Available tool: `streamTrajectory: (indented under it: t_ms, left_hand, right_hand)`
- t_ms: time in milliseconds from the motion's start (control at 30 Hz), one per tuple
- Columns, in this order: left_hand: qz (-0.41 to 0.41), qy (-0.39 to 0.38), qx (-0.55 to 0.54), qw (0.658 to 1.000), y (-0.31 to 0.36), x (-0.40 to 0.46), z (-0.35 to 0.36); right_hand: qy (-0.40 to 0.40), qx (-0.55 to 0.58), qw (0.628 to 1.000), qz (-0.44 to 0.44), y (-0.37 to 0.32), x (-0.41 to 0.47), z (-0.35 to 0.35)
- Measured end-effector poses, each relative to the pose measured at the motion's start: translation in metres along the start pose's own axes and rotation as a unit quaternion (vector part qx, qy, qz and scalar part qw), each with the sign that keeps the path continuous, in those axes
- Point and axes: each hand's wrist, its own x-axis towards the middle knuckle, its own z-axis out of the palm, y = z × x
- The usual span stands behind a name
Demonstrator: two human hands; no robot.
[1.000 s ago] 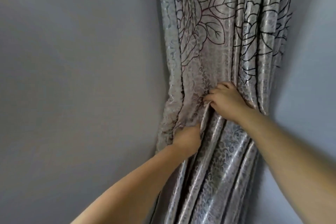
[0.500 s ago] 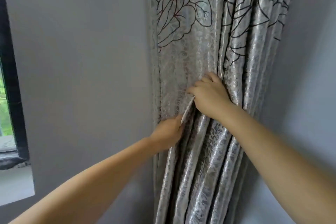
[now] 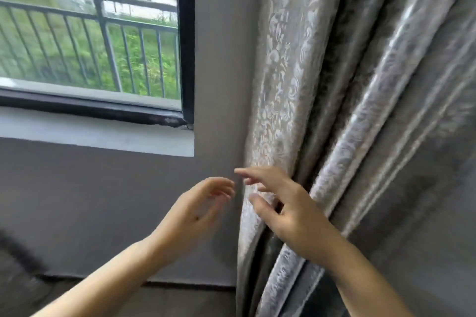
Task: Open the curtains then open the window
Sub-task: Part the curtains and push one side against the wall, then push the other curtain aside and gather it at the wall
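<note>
Curtains (image 3: 334, 110) are hanging bunched up at the right side of the wall now, clear of the glass, so the first job is looking done on this side. A moment ago you were pinching the folds with both hands; now you are letting them go. The cloth is falling in long shiny folds, and nothing is tying it back that I can see.

Window (image 3: 90, 33) is showing on the left, where before there was only a thin strip of its dark frame (image 3: 186, 41). You are turning your head toward it. It is looking shut: the frame is sitting tight on the white sill (image 3: 103, 134), and I cannot see a handle or latch from here. Outside, a railing and green grass are showing.

Your right hand (image 3: 291, 211) is resting on the curtain edge, its grip wide, fingers spread, holding nothing. Your left hand (image 3: 195, 213) is hanging in the air just beside the cloth, not touching it, its grip loose and holding nothing.

I am guessing the next move is reaching left for the window and finding how it opens.
</note>
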Motion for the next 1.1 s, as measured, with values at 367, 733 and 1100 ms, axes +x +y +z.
streamTrajectory:
  t_ms: [367, 733, 1100]
  left_hand:
    - [-0.260, 0.310, -0.039, 0.914, -0.005, -0.232, -0.094]
    - [-0.374, 0.431, -0.012, 0.821, -0.019, -0.410, -0.199]
    - [-0.393, 0.554, 0.001, 0.734, -0.053, -0.491, -0.315]
  right_hand:
    - [0.049, 0.335, 0.914, 0.225, 0.005, -0.095, 0.161]
    - [-0.004, 0.376, 0.866, 0.329, -0.074, -0.102, 0.314]
    - [-0.108, 0.346, 0.889, 0.280, -0.126, -0.022, 0.424]
